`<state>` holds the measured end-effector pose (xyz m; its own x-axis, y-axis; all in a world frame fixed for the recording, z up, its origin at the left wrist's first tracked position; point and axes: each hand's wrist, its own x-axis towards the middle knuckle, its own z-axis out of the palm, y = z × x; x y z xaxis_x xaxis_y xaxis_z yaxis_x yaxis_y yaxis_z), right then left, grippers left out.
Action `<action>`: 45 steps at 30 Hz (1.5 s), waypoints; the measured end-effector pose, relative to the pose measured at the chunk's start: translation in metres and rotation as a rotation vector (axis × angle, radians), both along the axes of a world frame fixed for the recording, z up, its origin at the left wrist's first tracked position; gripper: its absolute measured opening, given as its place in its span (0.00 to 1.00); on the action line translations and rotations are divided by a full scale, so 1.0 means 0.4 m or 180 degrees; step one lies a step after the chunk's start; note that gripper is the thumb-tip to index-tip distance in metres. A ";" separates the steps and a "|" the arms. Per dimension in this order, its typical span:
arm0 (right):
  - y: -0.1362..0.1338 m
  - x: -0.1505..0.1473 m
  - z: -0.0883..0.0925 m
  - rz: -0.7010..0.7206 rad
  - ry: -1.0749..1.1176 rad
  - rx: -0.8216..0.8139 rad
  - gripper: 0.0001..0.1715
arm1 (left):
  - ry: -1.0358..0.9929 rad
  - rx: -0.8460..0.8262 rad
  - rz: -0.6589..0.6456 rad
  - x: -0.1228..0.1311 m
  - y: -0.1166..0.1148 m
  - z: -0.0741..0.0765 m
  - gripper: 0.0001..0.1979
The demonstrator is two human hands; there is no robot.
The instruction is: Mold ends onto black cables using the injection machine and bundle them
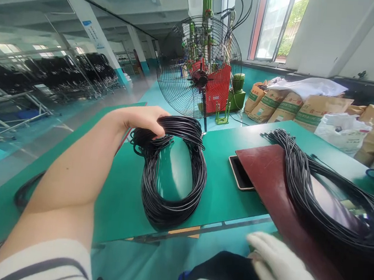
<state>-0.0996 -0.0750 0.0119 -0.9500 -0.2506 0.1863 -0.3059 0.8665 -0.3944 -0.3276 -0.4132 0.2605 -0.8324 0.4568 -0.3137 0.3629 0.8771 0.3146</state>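
My bare left hand (pixel 148 119) grips the top left of a coil of black cable (pixel 172 214) on the green tabletop (pixel 215 194). Its thumb lies over the strands, and the other fingers are partly hidden behind the bundle. A gathered bundle lies across the coil's far end. My right hand (pixel 276 265), in a white glove, hangs low in front of the table edge, slightly blurred. It holds nothing that I can see, with thumb and fingers apart, and is nearest to a dark red board (pixel 263 163).
On the right, a bundle of black cables (pixel 295 178) lies over the board. A phone (pixel 241 172) is partly under the board. Behind the table stand a large fan (pixel 200 78) and paper sacks (pixel 274 103). More black cable (pixel 28 188) lies at left.
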 end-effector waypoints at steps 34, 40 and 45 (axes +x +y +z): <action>-0.429 -0.324 0.089 0.0298 -0.2751 -0.6052 0.13 | -0.0851 0.1634 0.0237 0.207 0.043 -0.445 0.37; -0.401 -0.384 0.069 0.0204 -0.3340 -0.6482 0.21 | -0.0642 0.0809 -0.0103 0.224 0.036 -0.432 0.20; -0.404 -0.516 0.024 -0.0071 -0.3154 -0.6279 0.19 | -0.0275 -0.0283 -0.0339 0.261 0.027 -0.461 0.24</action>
<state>-0.3061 -0.2368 0.0215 -0.8715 -0.3961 -0.2891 0.4903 -0.7163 -0.4965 -0.2233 -0.4026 0.0759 -0.7489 0.5083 -0.4251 0.4302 0.8609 0.2716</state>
